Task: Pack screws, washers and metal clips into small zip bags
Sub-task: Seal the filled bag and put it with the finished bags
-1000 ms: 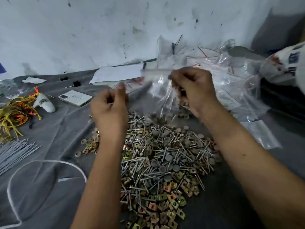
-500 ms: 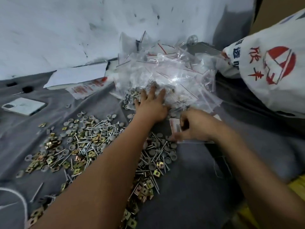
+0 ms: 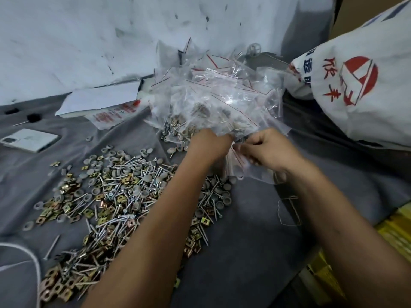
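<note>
A loose heap of screws, grey washers and brass-coloured metal clips (image 3: 120, 196) is spread over the grey cloth (image 3: 244, 252) under my left forearm. Behind it lies a pile of clear zip bags (image 3: 222, 101) with red seal lines, some of them holding parts. At the pile's near edge my left hand (image 3: 209, 145) and my right hand (image 3: 266, 152) meet over a small stack of empty zip bags (image 3: 235, 165). My right hand pinches the stack's top edge. My left hand's curled fingers grip the same stack; their tips are hidden.
A large white sack with red print (image 3: 367, 90) stands at the right. A white phone (image 3: 29, 141), white papers (image 3: 100, 98) and a black-handled tool (image 3: 33, 117) lie at the back left. A thin loop (image 3: 289, 210) lies near my right forearm. Yellow packaging (image 3: 395, 230) sits at the lower right.
My view swung right toward the bag pile. My left hand left the filled bags it lay flat on and drew back to join my right hand at the empty bag stack.
</note>
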The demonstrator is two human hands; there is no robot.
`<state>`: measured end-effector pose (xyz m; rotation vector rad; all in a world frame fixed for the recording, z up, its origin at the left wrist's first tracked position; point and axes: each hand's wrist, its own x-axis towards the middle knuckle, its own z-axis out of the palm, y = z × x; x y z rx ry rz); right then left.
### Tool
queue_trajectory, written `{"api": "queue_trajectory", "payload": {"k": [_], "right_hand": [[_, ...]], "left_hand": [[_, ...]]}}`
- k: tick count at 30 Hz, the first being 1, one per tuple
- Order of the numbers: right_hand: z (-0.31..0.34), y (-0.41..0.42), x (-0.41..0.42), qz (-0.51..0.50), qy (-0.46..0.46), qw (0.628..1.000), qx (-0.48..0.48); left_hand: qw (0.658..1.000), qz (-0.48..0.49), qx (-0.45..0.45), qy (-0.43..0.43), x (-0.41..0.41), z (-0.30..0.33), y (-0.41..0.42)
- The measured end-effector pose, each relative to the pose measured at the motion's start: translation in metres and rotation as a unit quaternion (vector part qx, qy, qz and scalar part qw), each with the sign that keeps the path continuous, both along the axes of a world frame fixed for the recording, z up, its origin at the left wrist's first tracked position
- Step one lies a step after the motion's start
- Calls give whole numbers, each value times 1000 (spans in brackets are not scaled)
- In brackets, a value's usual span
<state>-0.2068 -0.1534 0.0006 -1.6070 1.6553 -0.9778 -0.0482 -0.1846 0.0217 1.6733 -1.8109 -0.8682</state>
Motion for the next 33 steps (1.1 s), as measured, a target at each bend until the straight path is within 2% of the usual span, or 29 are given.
{"api": "queue_trajectory", "payload": {"k": [2, 5, 7, 11, 16, 19, 22, 25, 27, 28, 30, 33], "right_hand": [[-3, 4, 1, 1, -82, 997, -2], [-7, 9, 3, 22, -193, 980, 30], [-6, 12, 3, 21, -216, 975, 40], [-3, 15, 1, -36, -200, 978, 43], [-2, 22, -4, -42, -175, 982, 65], [4, 23, -13, -54, -143, 982, 112], [10, 26, -21, -20, -134, 976, 169], [11, 25, -23, -19, -115, 985, 128], [10, 22, -22, -34, -99, 990, 89], [9, 21, -21, -37, -100, 991, 76], [5, 20, -17, -45, -101, 992, 59], [-7, 18, -6, -75, -123, 989, 25]], "left_hand": [[998, -9, 47, 51, -3, -4, 5], [991, 13, 57, 118, -9, -8, 8], [992, 21, 46, 120, -11, -11, 8], [992, 21, 38, 118, -12, -13, 14], [999, 20, -29, 38, -16, -20, 23], [999, 13, -48, -6, -15, -23, 26], [995, 1, -86, -47, -16, -25, 31], [980, -2, -153, -130, -21, -26, 38], [981, 26, -174, -81, -24, -23, 40], [987, 34, -155, -14, -26, -20, 40], [992, 39, -60, 105, -31, -16, 40], [989, 23, 3, 148, -34, -16, 43]]}}
